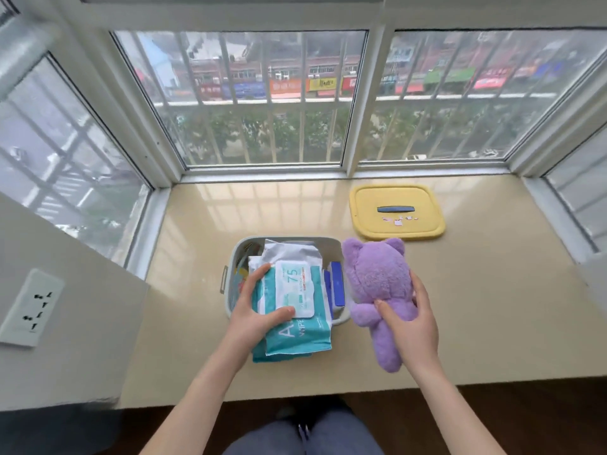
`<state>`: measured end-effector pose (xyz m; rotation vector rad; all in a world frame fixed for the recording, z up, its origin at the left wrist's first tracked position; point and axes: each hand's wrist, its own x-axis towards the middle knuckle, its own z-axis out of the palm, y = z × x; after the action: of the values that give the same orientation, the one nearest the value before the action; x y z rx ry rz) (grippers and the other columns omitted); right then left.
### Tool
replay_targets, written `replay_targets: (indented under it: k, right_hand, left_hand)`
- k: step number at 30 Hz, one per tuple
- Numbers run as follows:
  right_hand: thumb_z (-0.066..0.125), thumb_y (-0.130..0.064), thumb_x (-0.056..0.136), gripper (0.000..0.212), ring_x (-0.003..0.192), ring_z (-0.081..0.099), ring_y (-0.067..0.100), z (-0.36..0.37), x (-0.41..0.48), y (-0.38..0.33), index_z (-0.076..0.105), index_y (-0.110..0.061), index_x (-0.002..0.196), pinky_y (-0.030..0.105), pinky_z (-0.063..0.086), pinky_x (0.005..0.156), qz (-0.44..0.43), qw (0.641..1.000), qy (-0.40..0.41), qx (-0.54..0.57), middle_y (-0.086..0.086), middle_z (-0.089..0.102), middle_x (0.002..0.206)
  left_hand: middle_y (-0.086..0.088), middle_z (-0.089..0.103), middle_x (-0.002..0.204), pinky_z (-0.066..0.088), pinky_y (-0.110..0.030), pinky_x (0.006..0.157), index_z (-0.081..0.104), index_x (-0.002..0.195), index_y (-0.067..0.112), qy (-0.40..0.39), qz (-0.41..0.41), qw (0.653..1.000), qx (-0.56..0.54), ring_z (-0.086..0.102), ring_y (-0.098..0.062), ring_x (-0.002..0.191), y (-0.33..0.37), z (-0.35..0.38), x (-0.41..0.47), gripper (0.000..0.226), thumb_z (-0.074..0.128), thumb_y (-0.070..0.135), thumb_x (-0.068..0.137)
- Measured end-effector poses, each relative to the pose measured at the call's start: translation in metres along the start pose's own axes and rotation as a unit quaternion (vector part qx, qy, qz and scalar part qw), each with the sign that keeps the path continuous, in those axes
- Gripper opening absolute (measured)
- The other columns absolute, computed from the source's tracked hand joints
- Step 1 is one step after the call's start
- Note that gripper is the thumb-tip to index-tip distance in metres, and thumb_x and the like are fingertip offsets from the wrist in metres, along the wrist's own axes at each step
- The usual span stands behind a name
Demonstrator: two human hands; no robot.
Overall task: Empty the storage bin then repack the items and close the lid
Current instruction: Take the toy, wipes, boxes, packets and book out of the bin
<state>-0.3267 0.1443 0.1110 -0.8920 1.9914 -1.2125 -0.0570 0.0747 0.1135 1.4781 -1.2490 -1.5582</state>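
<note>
A grey storage bin (pixel 234 257) stands open in the middle of the window ledge. My left hand (pixel 253 310) grips a teal and white pack of wipes (pixel 295 310) over the bin's near side, thumb on top. More white packaging (pixel 289 249) and a blue item (pixel 338 287) sit inside the bin; the rest of its contents is hidden. My right hand (pixel 410 320) holds a purple plush bear (pixel 377 284) by its middle, just to the right of the bin. The bin's yellow lid (pixel 397 195), with a dark handle, lies flat at the back right.
The beige ledge (pixel 197 339) is bounded by barred windows at the back and on both sides. A wall with a white socket plate (pixel 29 307) stands at the left. The ledge's front edge drops to a dark floor by my knees.
</note>
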Motion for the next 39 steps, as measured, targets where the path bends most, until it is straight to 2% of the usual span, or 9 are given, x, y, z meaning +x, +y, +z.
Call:
replay_targets:
  k: [5, 11, 15, 18, 21, 25, 31, 36, 39]
  right_hand:
    - [0.078, -0.030, 0.078, 0.069, 0.113, 0.057, 0.002, -0.015, -0.034, 0.014, 0.042, -0.052, 0.133, 0.022, 0.046, 0.085, 0.033, 0.998, 0.045, 0.006, -0.023, 0.056, 0.129]
    - [0.075, -0.030, 0.079, 0.067, 0.107, 0.054, -0.012, -0.051, -0.037, 0.017, 0.042, -0.055, 0.132, 0.013, 0.043, 0.073, 0.038, 0.996, 0.085, 0.009, -0.028, 0.056, 0.126]
    - [0.075, -0.032, 0.079, 0.069, 0.113, 0.056, -0.001, -0.079, -0.020, 0.027, 0.040, -0.054, 0.134, 0.020, 0.048, 0.081, 0.047, 0.994, 0.094, 0.005, -0.026, 0.054, 0.129]
    - [0.074, -0.035, 0.078, 0.069, 0.114, 0.058, 0.006, -0.104, 0.005, 0.039, 0.040, -0.054, 0.134, 0.033, 0.052, 0.089, 0.050, 0.996, 0.078, 0.004, -0.025, 0.055, 0.130]
    - [0.074, -0.034, 0.078, 0.068, 0.114, 0.058, 0.007, -0.135, 0.039, 0.057, 0.040, -0.056, 0.133, 0.035, 0.052, 0.090, 0.051, 0.997, 0.060, -0.001, -0.025, 0.055, 0.129]
    - [0.074, -0.037, 0.079, 0.070, 0.118, 0.057, 0.012, -0.182, 0.087, 0.083, 0.037, -0.054, 0.136, 0.041, 0.051, 0.095, 0.058, 0.998, 0.005, -0.023, -0.022, 0.054, 0.133]
    - [0.074, -0.036, 0.080, 0.070, 0.115, 0.057, 0.014, -0.225, 0.146, 0.103, 0.037, -0.052, 0.136, 0.033, 0.047, 0.087, 0.056, 0.995, -0.060, -0.052, -0.020, 0.054, 0.132]
    - [0.074, -0.037, 0.080, 0.070, 0.112, 0.057, 0.011, -0.233, 0.185, 0.116, 0.036, -0.053, 0.136, 0.026, 0.043, 0.083, 0.062, 0.993, -0.078, -0.060, -0.023, 0.054, 0.130]
    - [0.073, -0.038, 0.078, 0.071, 0.113, 0.057, 0.010, -0.230, 0.210, 0.133, 0.036, -0.052, 0.137, 0.028, 0.045, 0.086, 0.074, 0.992, -0.071, -0.071, -0.023, 0.054, 0.132]
  left_hand:
    - [0.007, 0.049, 0.125, 0.062, -0.037, 0.068, 0.047, 0.127, 0.059, -0.038, -0.006, 0.999, 0.004, 0.065, -0.024, 0.101, -0.022, 0.001, -0.012, 0.087, 0.089, 0.018, 0.064]
    - [0.010, 0.049, 0.122, 0.060, -0.030, 0.063, 0.045, 0.127, 0.061, -0.073, -0.002, 0.997, 0.025, 0.064, -0.023, 0.101, -0.018, 0.029, -0.006, 0.084, 0.088, 0.026, 0.064]
    - [0.015, 0.047, 0.119, 0.057, -0.024, 0.056, 0.044, 0.126, 0.062, -0.086, 0.010, 0.996, 0.029, 0.064, -0.021, 0.097, -0.012, 0.066, 0.005, 0.081, 0.087, 0.023, 0.070]
    - [0.013, 0.047, 0.121, 0.058, -0.024, 0.058, 0.044, 0.127, 0.061, -0.082, 0.004, 0.996, 0.035, 0.063, -0.021, 0.099, -0.011, 0.103, 0.013, 0.082, 0.087, 0.025, 0.068]
    - [0.008, 0.048, 0.124, 0.058, -0.025, 0.062, 0.044, 0.128, 0.061, -0.064, -0.005, 0.997, 0.032, 0.063, -0.020, 0.101, -0.011, 0.149, 0.019, 0.087, 0.087, 0.033, 0.058]
    - [0.007, 0.046, 0.126, 0.059, -0.024, 0.065, 0.042, 0.129, 0.061, -0.040, -0.042, 0.998, 0.012, 0.062, -0.018, 0.104, -0.010, 0.221, 0.016, 0.089, 0.088, 0.033, 0.059]
    - [0.004, 0.051, 0.128, 0.061, -0.036, 0.079, 0.045, 0.126, 0.061, 0.003, -0.088, 0.996, -0.019, 0.065, -0.018, 0.105, -0.004, 0.308, 0.023, 0.086, 0.087, 0.028, 0.059]
    - [0.008, 0.050, 0.127, 0.060, -0.031, 0.078, 0.046, 0.123, 0.061, 0.023, -0.103, 0.994, -0.035, 0.063, -0.015, 0.107, -0.006, 0.340, 0.048, 0.082, 0.087, 0.026, 0.061]
    - [0.013, 0.049, 0.126, 0.058, -0.030, 0.077, 0.044, 0.124, 0.062, 0.026, -0.110, 0.993, -0.024, 0.061, -0.014, 0.107, -0.017, 0.349, 0.072, 0.082, 0.087, 0.026, 0.062]
